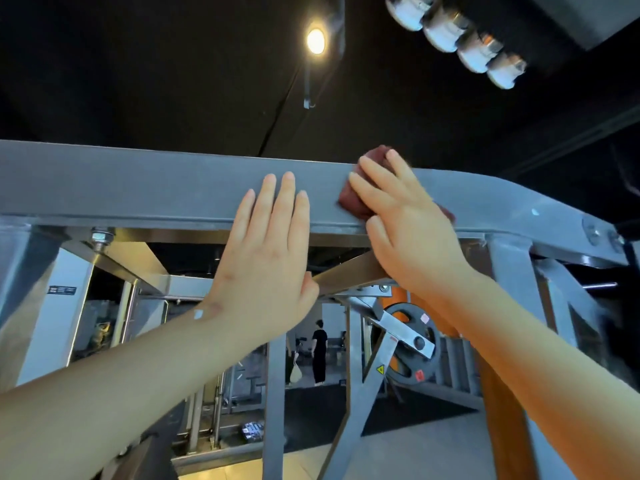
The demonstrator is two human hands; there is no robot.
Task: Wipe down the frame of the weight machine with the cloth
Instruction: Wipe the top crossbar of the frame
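A grey top beam of the weight machine frame (138,188) runs across the view at head height and bends down at the right. My right hand (405,223) presses a dark red cloth (353,199) flat against the beam's face, fingers straight over it; part of the cloth shows above my fingers and at the hand's right side. My left hand (270,244) rests flat on the beam just left of the cloth, fingers straight, holding nothing.
Grey uprights and diagonal braces (367,382) stand below the beam. A black weight plate (412,344) hangs on a lever at centre right. Chrome pegs (453,32) jut out overhead at top right. A person (319,351) stands far behind the frame.
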